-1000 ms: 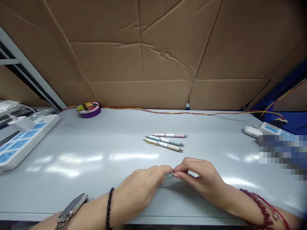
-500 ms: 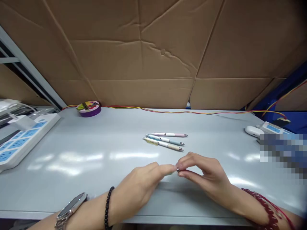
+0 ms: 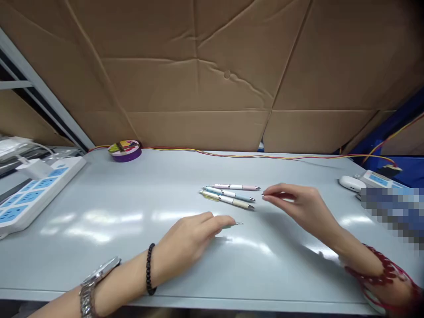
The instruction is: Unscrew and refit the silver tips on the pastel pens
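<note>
My left hand [image 3: 194, 240] is closed around a slim pen; its bare metal front end [image 3: 239, 223] pokes out past the fingertips, and a bit of green shows beneath them. The rest of that pen is hidden by the hand. Off to the right, my right hand [image 3: 298, 203] pinches a tiny silver pen tip [image 3: 263, 195] between thumb and fingers, apart from the left hand. Just left of it, three pens lie side by side on the table: a pink and white pen [image 3: 235, 187], a blue and white pen [image 3: 230, 193] and a cream and white pen [image 3: 228, 200].
The grey table [image 3: 159, 190] backs onto a cardboard wall [image 3: 198, 88]. A purple round tin [image 3: 125, 152] stands at the back left, with red and yellow wires [image 3: 212, 153] along the back. One power strip [image 3: 43, 185] sits at left, a white case [image 3: 351, 183] at right.
My right hand has moved away from the left, up and to the right, carrying the silver tip. The pen's thin front end now shows at my left fingers.
</note>
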Demonstrator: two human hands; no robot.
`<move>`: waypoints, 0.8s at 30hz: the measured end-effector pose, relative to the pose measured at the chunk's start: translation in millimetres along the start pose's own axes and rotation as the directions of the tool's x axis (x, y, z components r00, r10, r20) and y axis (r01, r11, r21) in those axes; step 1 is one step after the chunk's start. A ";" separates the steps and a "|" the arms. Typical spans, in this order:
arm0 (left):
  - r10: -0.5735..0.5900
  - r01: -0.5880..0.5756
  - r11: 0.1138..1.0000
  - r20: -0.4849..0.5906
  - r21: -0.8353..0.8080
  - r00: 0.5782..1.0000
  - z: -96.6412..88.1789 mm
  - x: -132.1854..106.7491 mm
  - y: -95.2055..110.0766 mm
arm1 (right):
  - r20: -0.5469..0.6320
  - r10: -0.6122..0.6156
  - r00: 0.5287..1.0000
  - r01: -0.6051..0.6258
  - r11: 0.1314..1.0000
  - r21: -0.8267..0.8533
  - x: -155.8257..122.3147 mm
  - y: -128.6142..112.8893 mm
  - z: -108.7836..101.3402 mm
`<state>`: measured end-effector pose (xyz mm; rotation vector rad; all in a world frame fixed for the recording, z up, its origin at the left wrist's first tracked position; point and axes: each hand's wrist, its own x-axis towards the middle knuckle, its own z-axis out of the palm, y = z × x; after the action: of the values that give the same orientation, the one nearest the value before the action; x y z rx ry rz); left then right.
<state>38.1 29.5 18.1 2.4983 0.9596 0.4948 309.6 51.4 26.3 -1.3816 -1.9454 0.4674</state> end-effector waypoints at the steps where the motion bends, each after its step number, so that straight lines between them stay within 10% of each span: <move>1: -0.018 0.016 0.995 0.010 0.096 1.000 0.4 2.1 -4.3 | 0.082 0.026 0.996 -0.015 0.992 -0.128 5.0 6.2 -3.2; 8: -0.082 0.089 0.966 -0.040 0.243 0.996 2.2 7.6 -21.2 | 0.298 0.083 0.951 -0.009 0.971 -0.240 12.9 25.0 -0.1; 24: 0.167 -0.084 0.940 -0.232 0.331 0.958 6.7 4.2 -4.5 | 0.162 -0.239 0.957 0.288 0.844 -0.452 -2.8 2.9 32.2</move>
<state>41.6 33.7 10.8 2.8506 1.0491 0.7769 289.2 53.1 1.2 -1.3577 -2.3973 -0.0864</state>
